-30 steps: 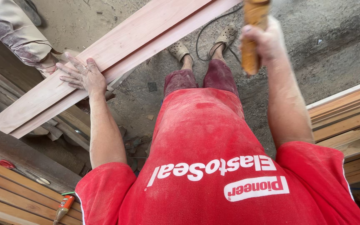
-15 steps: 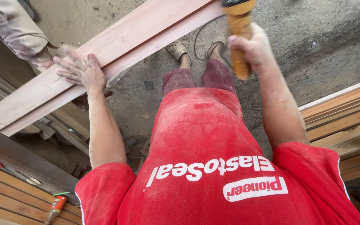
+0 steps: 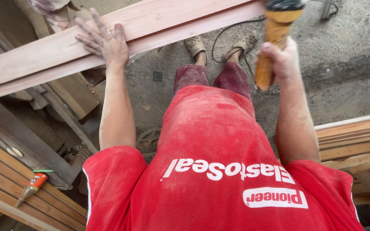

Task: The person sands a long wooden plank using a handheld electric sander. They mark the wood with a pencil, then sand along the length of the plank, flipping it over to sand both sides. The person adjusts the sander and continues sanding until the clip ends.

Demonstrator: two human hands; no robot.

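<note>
Dust is coating both forearms. The left hand (image 3: 103, 40) is lying flat with fingers spread, pressing down on the long pale wooden plank (image 3: 159, 19), close to that plank's near edge. The plank is running slantwise over the concrete floor (image 3: 347, 55), with one end over the dark workbench (image 3: 26, 141). The right hand (image 3: 281, 60) is wrapping tightly around the orange wooden handle (image 3: 268, 51) of a tool, whose dark head (image 3: 281, 4) is sitting just above the plank's far end. An orange tube (image 3: 31, 187) is lying on stacked boards (image 3: 9, 179).
</note>
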